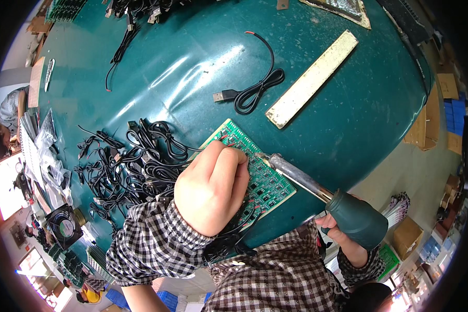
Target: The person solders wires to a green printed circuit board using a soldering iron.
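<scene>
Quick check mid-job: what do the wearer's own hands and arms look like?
The left hand and right hand are ungloved; the right is partly hidden. The left sleeve is dark-and-white check, gathered at the wrist, with bare arm beyond its other end. The right sleeve shows a similar check.

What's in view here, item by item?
circuit board: one, green, under left hand
soldering gun: one, dark green grip, in right hand
USB cables: many, black, heaped left of board, more at top
single USB cable: one, black, beyond board
flat bar: one, off-white, right of single cable
tabletop: one, green, centre
cooling fan: one, black, left
cardboard boxes: several, brown, right
co-worker: at least one, grey, far left
left hand: one, checked cuff, over board
right hand: one, checked cuff, around grip
</scene>
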